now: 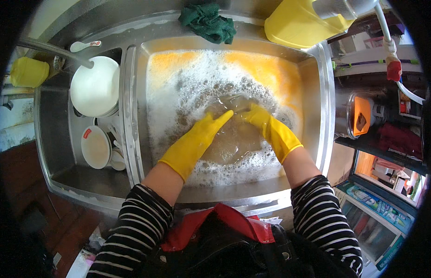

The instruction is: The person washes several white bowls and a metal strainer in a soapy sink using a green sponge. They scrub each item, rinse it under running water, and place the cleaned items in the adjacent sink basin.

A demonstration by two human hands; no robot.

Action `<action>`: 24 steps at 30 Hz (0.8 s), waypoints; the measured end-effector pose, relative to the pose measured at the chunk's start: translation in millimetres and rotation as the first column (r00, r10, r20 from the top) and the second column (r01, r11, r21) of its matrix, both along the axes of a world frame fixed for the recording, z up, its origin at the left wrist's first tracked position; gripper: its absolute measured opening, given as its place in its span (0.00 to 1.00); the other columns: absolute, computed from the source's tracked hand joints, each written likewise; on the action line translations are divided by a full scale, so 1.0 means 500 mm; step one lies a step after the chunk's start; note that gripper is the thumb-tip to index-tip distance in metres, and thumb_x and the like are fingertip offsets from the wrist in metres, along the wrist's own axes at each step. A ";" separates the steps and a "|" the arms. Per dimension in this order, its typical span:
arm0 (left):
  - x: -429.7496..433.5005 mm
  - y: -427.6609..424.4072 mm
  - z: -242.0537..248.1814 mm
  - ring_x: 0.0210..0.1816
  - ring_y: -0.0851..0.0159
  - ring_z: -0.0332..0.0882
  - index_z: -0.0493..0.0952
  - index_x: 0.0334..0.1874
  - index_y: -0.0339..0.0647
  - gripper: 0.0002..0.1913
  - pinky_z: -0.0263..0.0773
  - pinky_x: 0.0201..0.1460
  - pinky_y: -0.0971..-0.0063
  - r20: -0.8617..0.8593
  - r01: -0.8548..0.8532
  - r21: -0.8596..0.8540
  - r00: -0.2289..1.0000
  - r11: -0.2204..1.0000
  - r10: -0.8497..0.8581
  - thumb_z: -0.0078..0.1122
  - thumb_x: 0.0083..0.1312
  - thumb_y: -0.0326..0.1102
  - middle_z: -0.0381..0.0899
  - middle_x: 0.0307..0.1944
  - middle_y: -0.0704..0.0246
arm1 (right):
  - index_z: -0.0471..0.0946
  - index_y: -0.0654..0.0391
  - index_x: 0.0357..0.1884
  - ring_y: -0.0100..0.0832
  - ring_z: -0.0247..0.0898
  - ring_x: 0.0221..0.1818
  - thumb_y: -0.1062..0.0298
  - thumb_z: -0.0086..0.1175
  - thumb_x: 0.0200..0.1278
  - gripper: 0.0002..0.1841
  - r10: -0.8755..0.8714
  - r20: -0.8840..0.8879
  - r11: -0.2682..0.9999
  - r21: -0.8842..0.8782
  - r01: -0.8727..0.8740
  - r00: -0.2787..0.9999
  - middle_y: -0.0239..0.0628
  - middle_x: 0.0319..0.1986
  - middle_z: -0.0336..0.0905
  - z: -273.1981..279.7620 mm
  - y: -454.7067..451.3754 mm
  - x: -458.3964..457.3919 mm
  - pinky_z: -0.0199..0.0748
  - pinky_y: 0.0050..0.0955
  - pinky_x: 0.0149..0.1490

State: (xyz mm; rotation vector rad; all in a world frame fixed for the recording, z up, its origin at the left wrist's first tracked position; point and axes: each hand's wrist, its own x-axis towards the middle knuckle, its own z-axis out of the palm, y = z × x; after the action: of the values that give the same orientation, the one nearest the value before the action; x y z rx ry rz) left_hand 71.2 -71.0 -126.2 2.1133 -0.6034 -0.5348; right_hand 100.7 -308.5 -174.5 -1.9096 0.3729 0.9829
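Both my hands wear yellow rubber gloves and reach into the large steel sink basin [309, 80], which holds murky water under white and orange-tinted foam [201, 69]. My left hand [205, 132] is partly submerged left of the basin's middle, its thumb raised above the water and its other fingers hidden. Right of the middle, my right hand [262, 118] dips its fingers below the surface, somewhat blurred. Whether either hand holds anything underwater cannot be seen. In the smaller left basin stand stacked white bowls [94, 87], another white bowl [95, 147] and white spoons [117, 160].
A dark green cloth [208, 23] lies on the sink's back rim, with a yellow plastic container [293, 24] to its right. One white spoon [84, 46] rests at the back left, near a metal hose [59, 50]. A steel divider [130, 114] separates the basins.
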 end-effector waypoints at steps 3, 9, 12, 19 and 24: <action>0.009 -0.018 0.033 0.66 0.51 0.71 0.72 0.68 0.39 0.23 0.67 0.68 0.66 -0.340 -0.291 -0.560 0.935 0.776 0.105 0.50 0.71 0.27 0.69 0.68 0.52 | 0.78 0.51 0.56 0.28 0.81 0.43 0.65 0.68 0.60 0.22 -0.259 -0.219 0.912 0.267 0.313 0.941 0.34 0.42 0.83 0.096 0.035 -0.023 0.83 0.27 0.39; 0.032 -0.022 0.058 0.47 0.67 0.83 0.75 0.65 0.41 0.21 0.80 0.47 0.74 -0.907 -0.763 -0.350 0.420 0.543 0.005 0.62 0.71 0.36 0.83 0.52 0.62 | 0.73 0.54 0.62 0.27 0.80 0.43 0.65 0.67 0.63 0.26 -0.158 -0.187 0.852 0.470 0.230 0.970 0.32 0.43 0.82 0.203 0.128 -0.052 0.84 0.26 0.44; 0.016 0.011 0.062 0.46 0.65 0.84 0.75 0.64 0.39 0.20 0.82 0.46 0.71 -0.888 -0.778 -0.409 0.459 0.478 -0.014 0.61 0.71 0.34 0.84 0.48 0.61 | 0.76 0.54 0.62 0.27 0.80 0.45 0.64 0.64 0.66 0.23 -0.172 -0.186 0.844 0.478 0.242 0.967 0.32 0.44 0.83 0.244 0.153 -0.070 0.83 0.28 0.46; -0.035 0.069 0.111 0.45 0.62 0.84 0.77 0.62 0.38 0.18 0.82 0.48 0.67 -0.882 -0.827 -0.377 0.458 0.418 0.110 0.59 0.71 0.34 0.84 0.46 0.57 | 0.73 0.54 0.67 0.40 0.77 0.56 0.54 0.60 0.67 0.29 0.180 0.591 0.967 -0.254 -0.031 0.786 0.52 0.58 0.78 0.267 -0.001 -0.009 0.75 0.35 0.59; -0.064 0.104 0.165 0.52 0.58 0.83 0.76 0.63 0.36 0.19 0.81 0.57 0.61 -0.898 -0.844 -0.329 0.418 0.424 0.136 0.59 0.71 0.33 0.81 0.54 0.57 | 0.75 0.55 0.64 0.51 0.72 0.63 0.55 0.54 0.70 0.24 0.466 0.289 0.693 -0.707 -0.142 0.836 0.51 0.60 0.76 0.077 -0.028 0.086 0.70 0.40 0.66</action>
State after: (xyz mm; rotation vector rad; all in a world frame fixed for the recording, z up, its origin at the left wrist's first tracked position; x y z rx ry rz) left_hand 39.3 -18.9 -43.6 0.9089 0.4177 -0.5696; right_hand 143.7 -322.2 -136.0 -2.8682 0.1106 0.5989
